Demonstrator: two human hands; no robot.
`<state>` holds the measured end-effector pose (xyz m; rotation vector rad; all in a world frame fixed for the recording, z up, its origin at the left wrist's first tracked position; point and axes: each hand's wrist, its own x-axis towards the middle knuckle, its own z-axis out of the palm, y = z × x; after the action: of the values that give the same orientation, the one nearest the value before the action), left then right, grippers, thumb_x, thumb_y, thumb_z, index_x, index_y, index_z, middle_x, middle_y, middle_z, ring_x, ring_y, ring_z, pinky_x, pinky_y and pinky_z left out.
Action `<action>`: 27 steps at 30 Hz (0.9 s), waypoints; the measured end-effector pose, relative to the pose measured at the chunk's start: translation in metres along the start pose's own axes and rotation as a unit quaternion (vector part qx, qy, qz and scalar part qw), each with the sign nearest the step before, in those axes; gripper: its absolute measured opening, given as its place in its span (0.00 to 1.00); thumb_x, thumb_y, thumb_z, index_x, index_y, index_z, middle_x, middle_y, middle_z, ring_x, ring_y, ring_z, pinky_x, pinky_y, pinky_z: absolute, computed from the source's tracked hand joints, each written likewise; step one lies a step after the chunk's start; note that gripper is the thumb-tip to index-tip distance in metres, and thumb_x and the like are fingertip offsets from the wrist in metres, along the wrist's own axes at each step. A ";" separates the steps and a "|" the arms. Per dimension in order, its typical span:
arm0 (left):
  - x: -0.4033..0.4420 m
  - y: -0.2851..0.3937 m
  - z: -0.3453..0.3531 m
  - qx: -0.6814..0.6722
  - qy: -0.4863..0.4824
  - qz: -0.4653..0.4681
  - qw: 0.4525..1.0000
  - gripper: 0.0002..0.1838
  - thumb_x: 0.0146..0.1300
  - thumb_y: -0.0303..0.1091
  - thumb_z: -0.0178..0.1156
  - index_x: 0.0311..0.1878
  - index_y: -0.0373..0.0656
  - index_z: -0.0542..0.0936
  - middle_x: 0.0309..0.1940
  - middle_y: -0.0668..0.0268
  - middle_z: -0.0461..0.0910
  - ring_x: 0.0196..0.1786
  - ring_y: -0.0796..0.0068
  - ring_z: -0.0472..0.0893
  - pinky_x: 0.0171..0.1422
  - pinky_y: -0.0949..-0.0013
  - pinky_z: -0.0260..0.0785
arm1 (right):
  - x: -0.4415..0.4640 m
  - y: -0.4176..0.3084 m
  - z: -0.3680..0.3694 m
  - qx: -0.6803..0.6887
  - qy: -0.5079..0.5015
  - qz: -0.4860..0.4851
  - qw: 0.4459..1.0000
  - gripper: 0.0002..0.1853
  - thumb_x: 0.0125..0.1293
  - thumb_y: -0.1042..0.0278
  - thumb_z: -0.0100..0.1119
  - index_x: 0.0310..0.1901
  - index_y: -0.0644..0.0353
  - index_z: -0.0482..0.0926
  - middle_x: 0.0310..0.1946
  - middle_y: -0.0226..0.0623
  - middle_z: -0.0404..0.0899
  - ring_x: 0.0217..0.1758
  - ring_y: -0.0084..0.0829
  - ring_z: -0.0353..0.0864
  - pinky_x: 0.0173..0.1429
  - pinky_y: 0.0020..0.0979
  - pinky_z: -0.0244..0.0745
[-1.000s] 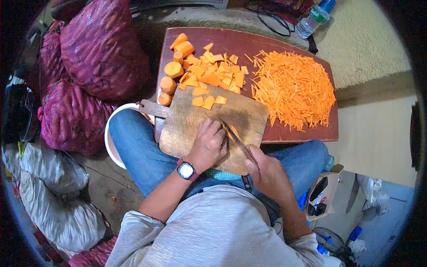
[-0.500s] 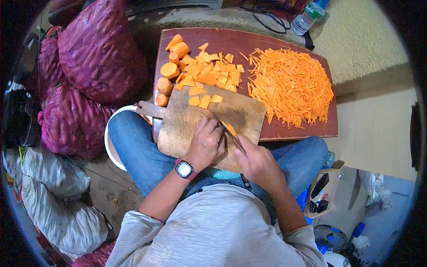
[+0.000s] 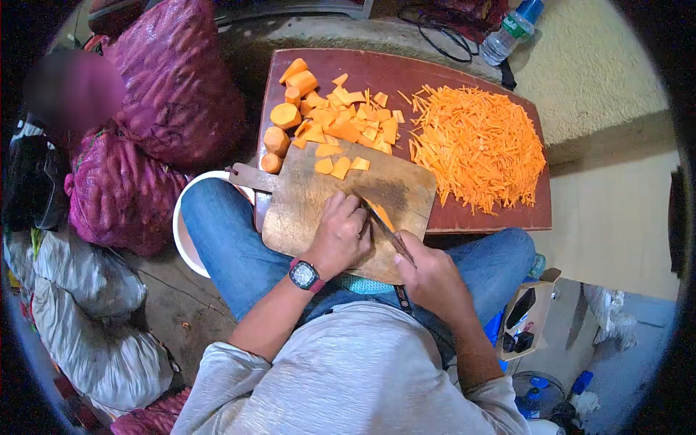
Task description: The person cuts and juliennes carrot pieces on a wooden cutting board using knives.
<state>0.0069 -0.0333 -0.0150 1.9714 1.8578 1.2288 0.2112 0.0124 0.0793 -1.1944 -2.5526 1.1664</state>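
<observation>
My left hand (image 3: 341,233), with a watch (image 3: 303,275) on its wrist, rests on the wooden cutting board (image 3: 297,210). Its fingers are curled down beside the blade, and what they press on is hidden. My right hand (image 3: 433,279) is closed round the handle of a knife (image 3: 388,230), whose blade points up and left across the board. Thin orange strips (image 3: 381,213) lie along the blade's right side. A few flat carrot slices (image 3: 341,167) lie near the board's top edge. Beyond it are more slices and thick carrot chunks (image 3: 285,115). Shredded carrot (image 3: 478,148) is heaped at the right.
The red-brown table (image 3: 464,220) bears the board's far side. A white tub (image 3: 182,233) stands by my left knee. Purple net sacks (image 3: 170,87) and whitish sacks (image 3: 98,341) line the left. A plastic bottle (image 3: 507,36) lies at the top right.
Both hands stay at the same place on the board. The knife has shifted slightly, and more orange strip shows at its right side. The whole view swayed a little and came back.
</observation>
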 end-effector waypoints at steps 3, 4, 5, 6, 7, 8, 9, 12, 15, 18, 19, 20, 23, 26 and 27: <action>0.002 -0.004 0.001 -0.012 0.008 0.004 1.000 0.07 0.52 0.21 0.72 0.35 0.32 0.85 0.36 0.51 0.78 0.44 0.45 0.78 0.52 0.49 0.76 | 0.007 0.000 0.000 0.020 0.008 -0.006 1.000 0.18 0.79 0.68 0.60 0.65 0.64 0.75 0.42 0.63 0.86 0.47 0.67 0.88 0.48 0.58 0.82; 0.002 -0.006 0.000 -0.011 0.007 0.008 1.000 0.07 0.52 0.21 0.72 0.35 0.32 0.85 0.36 0.51 0.78 0.44 0.45 0.78 0.52 0.49 0.76 | 0.010 -0.001 -0.001 0.040 -0.002 0.002 0.999 0.18 0.79 0.70 0.60 0.65 0.67 0.77 0.41 0.63 0.86 0.46 0.67 0.87 0.48 0.52 0.82; 0.002 -0.009 -0.001 -0.031 0.012 0.006 0.999 0.06 0.53 0.21 0.72 0.33 0.33 0.85 0.35 0.52 0.78 0.43 0.46 0.79 0.51 0.50 0.76 | 0.011 -0.002 -0.003 0.041 0.002 0.001 0.999 0.18 0.79 0.70 0.60 0.65 0.67 0.77 0.41 0.63 0.86 0.46 0.67 0.87 0.48 0.52 0.82; 0.005 -0.008 -0.005 -0.051 0.017 0.000 0.999 0.05 0.54 0.20 0.73 0.32 0.33 0.84 0.34 0.52 0.79 0.41 0.46 0.79 0.50 0.50 0.76 | 0.011 -0.002 -0.005 0.061 0.022 -0.014 0.998 0.18 0.79 0.68 0.60 0.64 0.66 0.77 0.42 0.63 0.86 0.46 0.67 0.88 0.48 0.56 0.82; 0.006 -0.008 -0.010 -0.051 0.017 0.000 0.999 0.05 0.54 0.20 0.73 0.32 0.33 0.84 0.34 0.52 0.79 0.41 0.46 0.79 0.50 0.50 0.76 | 0.010 -0.002 -0.006 0.080 0.039 -0.029 0.996 0.17 0.79 0.66 0.60 0.63 0.65 0.77 0.42 0.62 0.87 0.47 0.66 0.89 0.47 0.59 0.82; 0.007 -0.007 -0.015 -0.065 0.030 -0.019 0.997 0.05 0.55 0.19 0.73 0.32 0.33 0.84 0.35 0.52 0.80 0.41 0.46 0.80 0.49 0.51 0.76 | 0.008 0.000 -0.006 0.079 0.037 -0.029 0.996 0.17 0.79 0.66 0.60 0.63 0.65 0.77 0.42 0.62 0.87 0.47 0.66 0.89 0.47 0.59 0.82; 0.009 -0.008 -0.020 -0.078 0.045 -0.038 0.995 0.06 0.56 0.19 0.74 0.32 0.34 0.84 0.35 0.53 0.81 0.41 0.46 0.81 0.48 0.51 0.76 | 0.005 0.002 -0.006 0.086 0.063 -0.017 0.994 0.16 0.79 0.66 0.61 0.62 0.65 0.78 0.40 0.62 0.87 0.45 0.65 0.89 0.46 0.56 0.82; 0.018 -0.017 -0.025 -0.080 0.093 -0.028 0.992 0.04 0.58 0.18 0.73 0.34 0.34 0.85 0.35 0.54 0.83 0.42 0.47 0.82 0.50 0.52 0.76 | 0.000 -0.003 -0.013 0.097 0.063 0.016 0.993 0.16 0.79 0.67 0.61 0.62 0.65 0.80 0.35 0.60 0.85 0.41 0.62 0.89 0.45 0.51 0.82; 0.018 -0.021 -0.027 -0.090 0.116 -0.042 0.988 0.03 0.58 0.18 0.71 0.35 0.34 0.87 0.34 0.55 0.83 0.43 0.48 0.83 0.52 0.52 0.76 | -0.005 -0.001 -0.006 0.112 0.047 0.033 0.992 0.17 0.78 0.70 0.62 0.64 0.67 0.80 0.34 0.54 0.84 0.36 0.48 0.88 0.43 0.42 0.80; 0.013 -0.021 -0.024 -0.103 0.056 -0.026 0.993 0.04 0.58 0.19 0.72 0.35 0.35 0.87 0.36 0.55 0.82 0.44 0.49 0.82 0.52 0.52 0.74 | -0.008 -0.007 -0.003 0.126 0.044 0.043 0.990 0.18 0.79 0.71 0.62 0.65 0.67 0.79 0.34 0.54 0.85 0.36 0.45 0.88 0.44 0.40 0.80; 0.011 -0.018 -0.019 -0.051 0.032 -0.012 0.998 0.04 0.58 0.21 0.72 0.36 0.36 0.86 0.37 0.56 0.82 0.45 0.50 0.81 0.52 0.52 0.73 | -0.010 -0.009 -0.004 0.129 0.033 0.060 0.989 0.18 0.79 0.68 0.61 0.66 0.65 0.79 0.35 0.58 0.85 0.39 0.53 0.91 0.45 0.45 0.82; 0.010 -0.017 -0.015 0.001 0.006 0.001 1.000 0.05 0.58 0.23 0.73 0.36 0.37 0.86 0.38 0.57 0.81 0.46 0.51 0.81 0.52 0.52 0.71 | -0.012 -0.008 -0.003 0.129 0.034 0.061 0.989 0.18 0.79 0.68 0.61 0.66 0.65 0.79 0.35 0.58 0.85 0.39 0.53 0.91 0.45 0.45 0.82; 0.008 -0.019 -0.010 0.031 0.013 0.028 0.999 0.07 0.58 0.26 0.75 0.37 0.38 0.86 0.39 0.58 0.79 0.48 0.52 0.80 0.52 0.51 0.69 | -0.018 -0.007 -0.004 0.142 0.083 0.039 0.986 0.19 0.79 0.69 0.61 0.66 0.65 0.79 0.38 0.58 0.87 0.43 0.53 0.93 0.48 0.43 0.83; 0.011 -0.022 -0.011 0.025 0.041 0.022 0.999 0.07 0.59 0.24 0.74 0.38 0.38 0.86 0.39 0.59 0.80 0.47 0.52 0.81 0.52 0.51 0.69 | -0.025 -0.011 -0.011 0.142 0.105 0.044 0.983 0.19 0.80 0.67 0.62 0.66 0.65 0.79 0.41 0.59 0.89 0.47 0.56 0.93 0.51 0.44 0.84; 0.012 -0.022 -0.013 0.025 0.041 0.023 0.999 0.07 0.59 0.24 0.74 0.38 0.38 0.86 0.39 0.59 0.80 0.47 0.52 0.81 0.52 0.51 0.69 | -0.027 -0.009 -0.009 0.124 0.094 0.051 0.986 0.19 0.80 0.67 0.62 0.66 0.65 0.79 0.42 0.60 0.88 0.48 0.58 0.93 0.51 0.46 0.84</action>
<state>-0.0197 -0.0230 -0.0152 2.0305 1.9085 1.3067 0.2278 -0.0045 0.0983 -1.3149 -2.1592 1.2797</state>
